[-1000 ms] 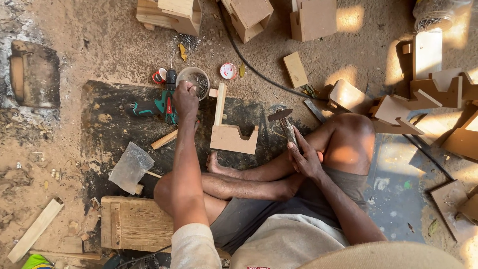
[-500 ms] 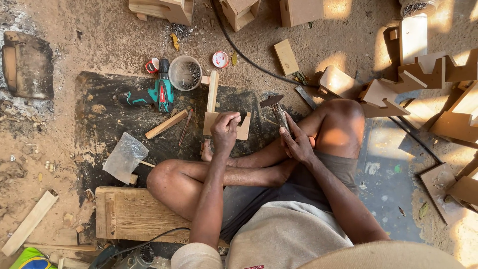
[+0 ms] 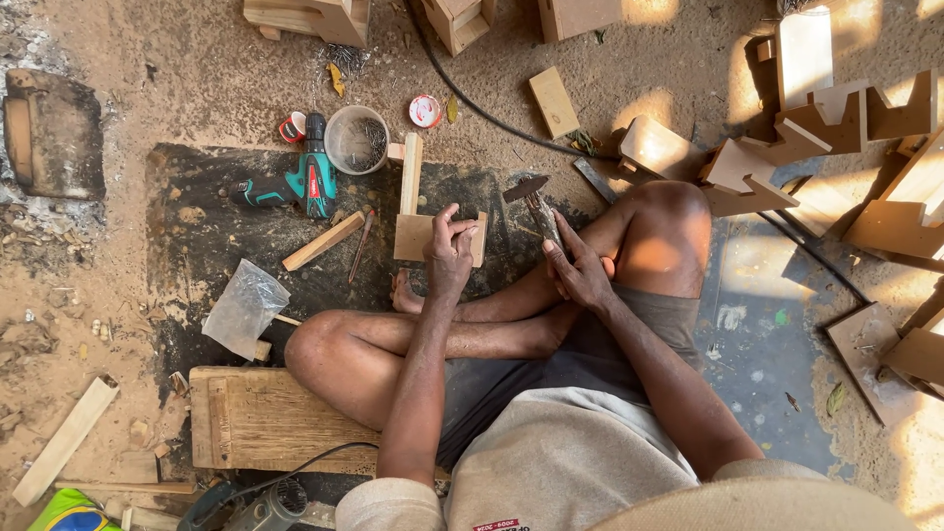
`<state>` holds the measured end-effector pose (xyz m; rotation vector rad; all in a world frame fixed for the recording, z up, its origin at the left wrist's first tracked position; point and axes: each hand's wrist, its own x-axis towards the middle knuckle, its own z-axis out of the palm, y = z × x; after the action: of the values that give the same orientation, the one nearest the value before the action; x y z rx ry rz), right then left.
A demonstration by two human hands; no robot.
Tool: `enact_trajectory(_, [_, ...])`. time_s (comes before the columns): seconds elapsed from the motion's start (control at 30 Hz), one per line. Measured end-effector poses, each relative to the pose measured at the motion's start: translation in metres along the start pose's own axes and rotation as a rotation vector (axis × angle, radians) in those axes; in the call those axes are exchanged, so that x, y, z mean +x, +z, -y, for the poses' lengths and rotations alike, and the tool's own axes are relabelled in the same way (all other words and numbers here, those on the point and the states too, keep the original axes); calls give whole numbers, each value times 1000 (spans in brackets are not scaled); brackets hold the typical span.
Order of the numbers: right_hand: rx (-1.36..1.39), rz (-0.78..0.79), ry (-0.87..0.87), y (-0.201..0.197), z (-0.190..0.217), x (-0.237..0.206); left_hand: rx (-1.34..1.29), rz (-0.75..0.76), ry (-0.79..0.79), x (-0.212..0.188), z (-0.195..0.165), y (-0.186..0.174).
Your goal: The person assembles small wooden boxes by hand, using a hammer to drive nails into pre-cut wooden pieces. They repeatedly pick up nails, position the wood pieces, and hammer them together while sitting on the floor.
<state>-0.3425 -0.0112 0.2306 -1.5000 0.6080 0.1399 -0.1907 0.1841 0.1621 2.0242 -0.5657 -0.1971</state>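
Gripping a hammer (image 3: 539,211), hands steady a wooden piece (image 3: 413,234).

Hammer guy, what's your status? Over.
Right hand grips hammer. Left hand rests on wooden piece, pinching something tiny. Nothing between them.

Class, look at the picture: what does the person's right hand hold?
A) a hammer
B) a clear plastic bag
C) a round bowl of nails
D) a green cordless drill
A: the right hand grips the handle of a hammer, its dark head pointing away above the knee, while the drill lies untouched on the mat.
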Motion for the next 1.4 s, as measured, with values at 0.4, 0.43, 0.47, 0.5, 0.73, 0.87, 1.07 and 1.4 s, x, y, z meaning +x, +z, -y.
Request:
enact_trajectory(0.4, [-39,9,-5,-3,-7,24,-25,26,15,16,19,7])
enact_trajectory(0.43, [-43,11,-6,-3,-8,24,-23,28,15,15,19,7])
enact_trajectory(0.47, [-46,13,-6,-2,-9,24,-20,30,14,14,18,7])
enact_trajectory(0.5, [-43,14,-14,-2,-10,23,-17,33,13,13,17,6])
enact_trajectory(0.73, [-55,22,-53,3,-16,14,129,-31,143,2,13,5])
enact_trajectory(0.87, [-85,40,-52,10,-21,9,136,-73,222,-4,10,1])
enact_trajectory(1.07, [-339,-24,-210,31,-26,0,155,-114,247,-8,12,-15])
enact_trajectory(1.4, [-898,-162,-643,89,4,-5,173,-127,245,-7,45,-54])
